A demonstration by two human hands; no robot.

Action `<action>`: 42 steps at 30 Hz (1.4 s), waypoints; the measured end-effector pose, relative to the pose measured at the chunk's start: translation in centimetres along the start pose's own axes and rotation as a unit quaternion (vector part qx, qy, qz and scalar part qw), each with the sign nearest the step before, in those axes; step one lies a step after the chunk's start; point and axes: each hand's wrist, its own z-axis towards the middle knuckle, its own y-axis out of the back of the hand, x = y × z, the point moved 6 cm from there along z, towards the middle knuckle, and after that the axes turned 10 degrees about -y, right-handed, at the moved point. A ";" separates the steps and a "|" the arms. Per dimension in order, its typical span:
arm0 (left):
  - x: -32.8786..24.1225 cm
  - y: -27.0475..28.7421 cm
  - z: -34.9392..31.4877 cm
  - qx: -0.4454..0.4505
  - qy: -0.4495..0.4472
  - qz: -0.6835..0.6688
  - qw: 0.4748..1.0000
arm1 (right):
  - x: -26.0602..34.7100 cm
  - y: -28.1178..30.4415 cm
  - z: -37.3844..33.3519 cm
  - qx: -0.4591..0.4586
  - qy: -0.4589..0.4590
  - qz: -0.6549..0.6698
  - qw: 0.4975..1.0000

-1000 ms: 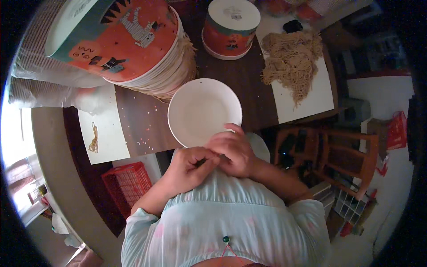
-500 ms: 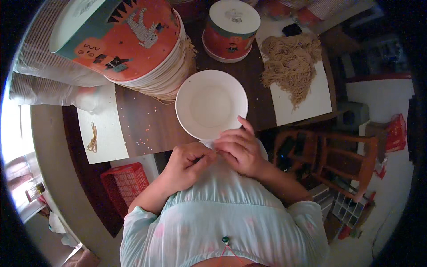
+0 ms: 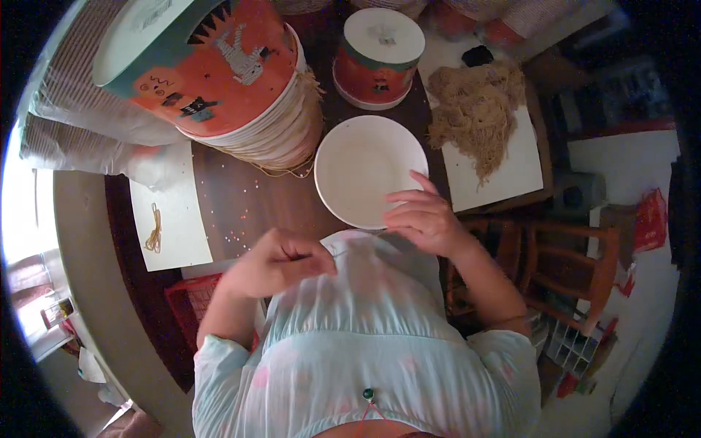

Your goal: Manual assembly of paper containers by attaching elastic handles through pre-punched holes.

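A white round paper bucket (image 3: 371,168) stands at the table's near edge with its open mouth facing me. My right hand (image 3: 427,219) is on its near right rim, the index finger reaching over the lip and the other fingers curled beside it. My left hand (image 3: 283,264) hangs apart from the bucket, lower left of it, over my lap. Its fingers are curled in and thumb and forefinger lie close together, slightly blurred. A thin line shows by the fingertips; what they hold, if anything, is too small to name.
A tall stack of printed orange buckets (image 3: 219,73) with cords hanging round it stands back left. Behind is a smaller upturned bucket (image 3: 380,58). Tan cords (image 3: 478,109) are heaped on white board at right; a small cord bundle (image 3: 154,230) lies left. A wooden chair (image 3: 562,270) stands right.
My hands, which were together below the bucket's rim, have come apart. The left has moved left, the right has moved right and up onto the rim. The bucket has shifted right.
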 end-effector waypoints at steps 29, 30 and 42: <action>0.0 3.7 6.9 -0.089 0.082 -0.002 0.993 | 0.3 5.8 5.5 -0.017 -0.194 -0.269 0.943; -0.4 2.9 7.4 -0.082 0.068 -0.002 0.994 | 2.5 5.5 6.2 -0.074 -0.124 -0.295 0.945; 0.5 2.2 9.0 -0.046 0.115 -0.238 0.963 | 1.7 1.7 6.6 0.002 -0.212 0.125 0.969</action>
